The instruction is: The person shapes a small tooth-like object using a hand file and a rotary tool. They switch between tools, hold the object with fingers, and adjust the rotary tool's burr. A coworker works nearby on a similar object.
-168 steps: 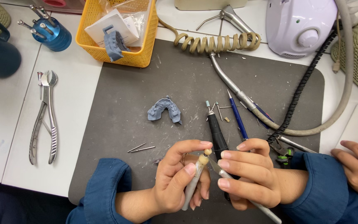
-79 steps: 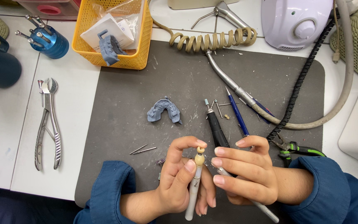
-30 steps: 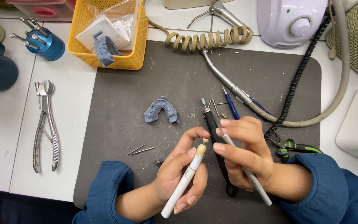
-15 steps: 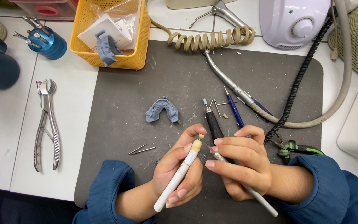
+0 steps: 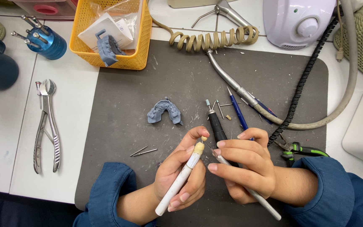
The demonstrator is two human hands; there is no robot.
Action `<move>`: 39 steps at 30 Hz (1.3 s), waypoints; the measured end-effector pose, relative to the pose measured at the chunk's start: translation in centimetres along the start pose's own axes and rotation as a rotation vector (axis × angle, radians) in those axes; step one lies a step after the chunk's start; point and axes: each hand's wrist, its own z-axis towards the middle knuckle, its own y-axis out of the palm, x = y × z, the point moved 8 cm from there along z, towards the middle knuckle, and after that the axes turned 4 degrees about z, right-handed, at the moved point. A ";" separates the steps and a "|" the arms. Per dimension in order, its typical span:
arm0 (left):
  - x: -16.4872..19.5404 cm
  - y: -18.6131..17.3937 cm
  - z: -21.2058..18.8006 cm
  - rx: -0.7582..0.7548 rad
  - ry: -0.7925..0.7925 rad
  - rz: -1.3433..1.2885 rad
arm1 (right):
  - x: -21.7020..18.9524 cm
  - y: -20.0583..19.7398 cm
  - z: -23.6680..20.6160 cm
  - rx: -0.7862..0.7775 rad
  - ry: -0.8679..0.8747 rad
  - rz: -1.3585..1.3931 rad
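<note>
The left hand (image 5: 180, 170) is closed around a white stick holder (image 5: 177, 185) that carries a small cream tooth-shaped piece (image 5: 200, 146) at its upper end, thumb and forefinger pinching close beneath that piece. The right hand (image 5: 242, 164) is clamped pen-fashion on a slim metal hand instrument (image 5: 248, 191), whose fine tip meets the cream piece from the right; the two hands are drawn together, fingertips nearly touching, above the near edge of the dark grey work mat (image 5: 122, 122). The step in hand appears to be fine shaping or detailing of the piece on its holder. The next move, by this judgement, calls for a steady brace between the hands, light pressure at the tip and small turns of the holder to present a fresh face. Lying on the mat and untouched: a grey dental arch model (image 5: 164, 111), a black handpiece (image 5: 217, 126), loose burs (image 5: 143, 151) and a blue pen (image 5: 237, 111). Steel forceps (image 5: 46, 126) lie well apart on the white bench to the left, and a yellow basket (image 5: 118, 33) stands at the mat's far corner.
</note>
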 end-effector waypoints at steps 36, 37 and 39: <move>-0.1 0.2 -0.1 -0.019 0.003 -0.006 | -0.2 0.1 -0.3 -0.009 -0.020 0.004; -0.1 0.2 -0.1 -0.022 0.004 -0.011 | -0.1 0.0 -0.3 -0.004 -0.017 0.005; -0.1 0.2 -0.1 -0.028 0.006 -0.020 | -0.1 -0.1 -0.3 0.007 -0.010 0.006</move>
